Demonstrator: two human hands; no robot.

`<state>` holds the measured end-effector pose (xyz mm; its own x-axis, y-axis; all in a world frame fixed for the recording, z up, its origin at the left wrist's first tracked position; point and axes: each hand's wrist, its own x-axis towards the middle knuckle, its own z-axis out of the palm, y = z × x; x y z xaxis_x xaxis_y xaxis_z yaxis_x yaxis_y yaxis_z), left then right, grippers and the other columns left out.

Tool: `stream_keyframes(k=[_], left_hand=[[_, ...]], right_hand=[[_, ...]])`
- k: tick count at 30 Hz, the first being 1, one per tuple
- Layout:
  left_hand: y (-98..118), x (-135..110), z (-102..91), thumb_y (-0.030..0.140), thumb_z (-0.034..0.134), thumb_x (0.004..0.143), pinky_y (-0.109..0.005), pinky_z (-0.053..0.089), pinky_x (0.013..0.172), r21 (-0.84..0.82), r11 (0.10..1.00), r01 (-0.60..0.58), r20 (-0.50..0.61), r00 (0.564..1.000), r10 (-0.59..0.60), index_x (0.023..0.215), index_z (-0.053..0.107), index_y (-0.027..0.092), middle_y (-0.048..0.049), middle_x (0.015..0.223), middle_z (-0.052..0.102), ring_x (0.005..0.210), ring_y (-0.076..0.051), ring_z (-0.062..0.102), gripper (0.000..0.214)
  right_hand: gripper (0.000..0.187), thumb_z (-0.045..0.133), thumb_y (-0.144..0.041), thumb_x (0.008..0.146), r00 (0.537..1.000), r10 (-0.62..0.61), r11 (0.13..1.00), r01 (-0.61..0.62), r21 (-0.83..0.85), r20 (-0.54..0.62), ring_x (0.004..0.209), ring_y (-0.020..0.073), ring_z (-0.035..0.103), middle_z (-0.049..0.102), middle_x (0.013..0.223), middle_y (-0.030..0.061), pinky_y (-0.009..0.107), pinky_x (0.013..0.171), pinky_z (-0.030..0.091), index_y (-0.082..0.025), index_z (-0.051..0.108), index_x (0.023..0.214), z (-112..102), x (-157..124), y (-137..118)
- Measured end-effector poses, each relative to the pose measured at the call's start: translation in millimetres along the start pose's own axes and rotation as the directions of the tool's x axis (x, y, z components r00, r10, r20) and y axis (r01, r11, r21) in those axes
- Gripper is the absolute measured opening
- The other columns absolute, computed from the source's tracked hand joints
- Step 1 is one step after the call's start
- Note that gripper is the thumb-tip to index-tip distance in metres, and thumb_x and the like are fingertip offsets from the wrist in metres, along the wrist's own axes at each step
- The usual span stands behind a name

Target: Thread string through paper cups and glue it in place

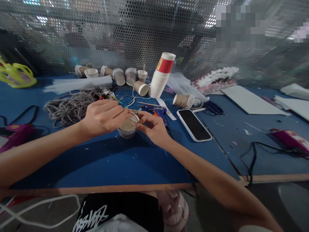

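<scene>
A small paper cup (127,127), its outside wrapped in grey, is upright on the blue table between my hands. My left hand (105,116) is closed in a fist at the cup's upper left; what its fingers grip is hidden. My right hand (154,128) pinches the cup's right rim between thumb and fingers. Near the fingertips, a thin dark strand and a small greenish piece (138,111) show above the rim; I cannot tell which hand holds them. A heap of grey cord (70,106) lies just beyond my left forearm.
Behind stand a tall stack of white paper cups (159,79) and several wrapped cups (119,76). A blue glue gun (159,111) and white-cased phone (194,125) lie to the right. Magenta glue guns lie far left (20,135) and far right (289,139), with cables. A perforated metal screen (135,35) closes the back.
</scene>
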<state>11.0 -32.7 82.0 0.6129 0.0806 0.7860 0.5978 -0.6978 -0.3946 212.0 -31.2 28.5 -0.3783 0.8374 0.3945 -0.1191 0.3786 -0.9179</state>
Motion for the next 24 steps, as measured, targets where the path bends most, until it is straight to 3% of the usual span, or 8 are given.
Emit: stream_keyframes(k=[2, 8, 12, 17, 24], left_hand=[[1, 0, 0.5, 0.016, 0.071, 0.08, -0.025, 0.047, 0.046, 0.159, 0.975, -0.153, -0.053, 0.985, 0.163, 0.058, 0.059, 0.016, 0.0038, 0.049, 0.056, 0.045, -0.012, 0.055, 0.025], [2, 1, -1.2, 0.016, 0.072, 0.079, -0.026, 0.046, 0.046, 0.171, 0.976, -0.131, -0.026, 0.99, 0.138, 0.057, 0.058, 0.016, 0.0026, 0.049, 0.057, 0.046, -0.013, 0.055, 0.025], [-11, 2, -6.9, 0.025, 0.063, 0.087, -0.026, 0.039, 0.043, 0.132, 0.982, -0.137, 0.1, 0.987, 0.124, 0.057, 0.058, 0.018, 0.0029, 0.052, 0.057, 0.046, -0.012, 0.054, 0.031], [-24, 5, -13.4, 0.031, 0.058, 0.09, -0.025, 0.034, 0.044, 0.074, 0.982, -0.172, 0.155, 0.975, 0.159, 0.055, 0.057, 0.02, 0.0036, 0.048, 0.055, 0.046, -0.012, 0.053, 0.036], [-16, 6, -11.8, 0.018, 0.061, 0.086, -0.024, 0.031, 0.044, 0.089, 0.979, -0.181, 0.099, 0.98, 0.173, 0.051, 0.051, 0.018, 0.0035, 0.046, 0.051, 0.043, -0.011, 0.046, 0.037]], right_hand=[[0.025, 0.08, -0.039, 0.071, 1.0, 0.0, 1.0, 0.0, -0.008, 0.0, 0.112, 0.0234, 0.062, 0.071, 0.106, 0.0051, 0.045, 0.102, 0.044, -0.021, 0.063, 0.065, 1, 0, -1], [0.026, 0.079, -0.039, 0.072, 1.0, -0.008, 1.0, 0.008, -0.013, -0.005, 0.111, 0.0237, 0.063, 0.07, 0.11, 0.0062, 0.047, 0.102, 0.044, -0.021, 0.063, 0.064, 1, 0, -2], [0.025, 0.079, -0.037, 0.073, 1.0, -0.008, 1.0, 0.009, -0.02, 0.012, 0.114, 0.024, 0.062, 0.07, 0.114, 0.0062, 0.046, 0.103, 0.044, -0.021, 0.062, 0.062, -1, -1, -3], [0.026, 0.076, -0.039, 0.075, 0.999, 0.023, 0.999, -0.022, -0.025, 0.025, 0.12, 0.0251, 0.06, 0.069, 0.12, 0.0078, 0.046, 0.103, 0.044, -0.021, 0.061, 0.065, -2, -1, -4], [0.026, 0.075, -0.038, 0.077, 0.999, 0.004, 1.0, -0.004, -0.01, 0.048, 0.124, 0.0248, 0.059, 0.07, 0.12, 0.0076, 0.044, 0.104, 0.044, -0.021, 0.06, 0.065, -1, -1, -4]])
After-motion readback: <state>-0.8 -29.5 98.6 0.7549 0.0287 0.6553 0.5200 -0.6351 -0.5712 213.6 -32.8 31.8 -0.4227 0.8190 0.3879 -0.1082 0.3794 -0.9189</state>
